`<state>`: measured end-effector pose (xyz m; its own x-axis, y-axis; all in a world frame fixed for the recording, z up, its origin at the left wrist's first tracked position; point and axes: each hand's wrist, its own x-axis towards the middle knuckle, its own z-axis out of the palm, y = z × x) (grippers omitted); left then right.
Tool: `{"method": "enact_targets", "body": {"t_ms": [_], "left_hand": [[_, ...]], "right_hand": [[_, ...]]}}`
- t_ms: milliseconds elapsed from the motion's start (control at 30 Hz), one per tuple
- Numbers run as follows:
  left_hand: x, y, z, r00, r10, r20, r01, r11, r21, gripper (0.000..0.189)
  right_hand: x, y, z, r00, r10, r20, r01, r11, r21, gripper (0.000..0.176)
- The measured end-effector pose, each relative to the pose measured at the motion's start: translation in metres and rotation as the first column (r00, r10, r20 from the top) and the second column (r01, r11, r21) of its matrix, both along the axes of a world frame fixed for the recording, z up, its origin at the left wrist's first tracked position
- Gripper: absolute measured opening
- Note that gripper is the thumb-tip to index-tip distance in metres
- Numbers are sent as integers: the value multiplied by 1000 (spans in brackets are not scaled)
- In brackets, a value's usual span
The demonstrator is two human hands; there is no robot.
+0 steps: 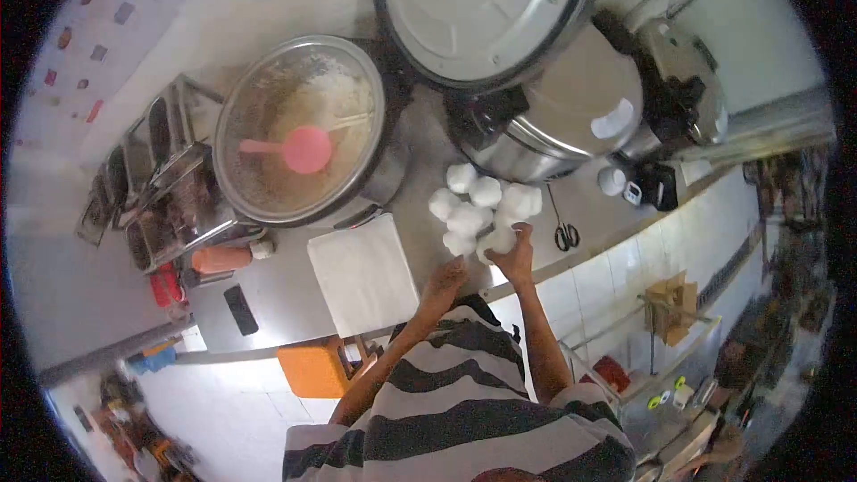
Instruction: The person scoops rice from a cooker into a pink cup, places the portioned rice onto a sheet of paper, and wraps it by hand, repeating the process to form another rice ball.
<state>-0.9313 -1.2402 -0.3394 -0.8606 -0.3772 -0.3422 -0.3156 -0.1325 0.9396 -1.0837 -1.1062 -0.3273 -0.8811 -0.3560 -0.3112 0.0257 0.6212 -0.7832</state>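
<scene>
A cluster of white, round wrapped bundles (469, 214) lies on the steel counter in front of me. My right hand (514, 261) is at the cluster's near right side, thumb and fingers closed around one bundle (495, 242). My left hand (443, 284) is at the near left edge, fingertips by the lowest left bundle (459, 244); its fingers are too blurred and partly hidden to show their grip. Left of that hand lies a stack of white sheets (364, 272). Black-handled scissors (567, 236) rest to the right of the bundles.
An open cooker (228, 161) containing rice and a pink scoop (306, 150) stands at the left. A large steel cooker (536, 147) with its lid (482, 18) raised stands behind the bundles. A phone (240, 310), metal trays (165, 170) and an orange stool (311, 370) are farther left.
</scene>
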Motion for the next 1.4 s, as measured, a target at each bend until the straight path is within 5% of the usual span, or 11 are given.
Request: {"method": "enact_targets", "body": {"t_ms": [100,133,300,467,633,733,833,933,1067,1167,1400], "left_hand": [[-2,-34,54,984,177,22,-178,957,230,30],[-1,-48,68,971,237,25,-238,952,193,30],[13,-129,149,898,422,-124,-439,843,-310,22],[-18,-269,184,916,338,-217,-303,228,-925,21],[-73,-389,143,993,110,41,81,-387,-918,24],[-84,-408,144,706,193,682,695,-4,-719,25],[-81,-402,173,784,68,617,592,218,-776,24],[-56,-396,208,859,53,509,506,58,-861,29],[25,-382,256,959,181,-216,-271,385,-882,39],[104,-323,263,756,524,-392,-573,819,-11,30],[224,-195,153,492,857,-154,-821,516,245,20]], "right_hand": [[-9,-13,-21,973,-2,-233,-32,989,-141,68],[-14,-13,-28,776,176,-606,-173,983,64,67],[-10,1,-35,833,218,-508,-186,976,114,64],[-33,-59,81,809,196,-554,-252,968,-24,40],[-22,-154,193,666,253,-702,-531,821,-208,17],[-27,-204,230,592,340,-731,-642,747,-172,15],[-52,-247,245,515,433,-740,-680,732,-45,15],[-88,-297,228,372,588,-718,-712,677,186,19],[-106,-379,166,181,859,-478,-769,427,476,26],[-107,-419,142,-165,967,-196,-560,72,825,31],[-125,-471,120,-278,959,-61,-493,-88,865,39]]}}
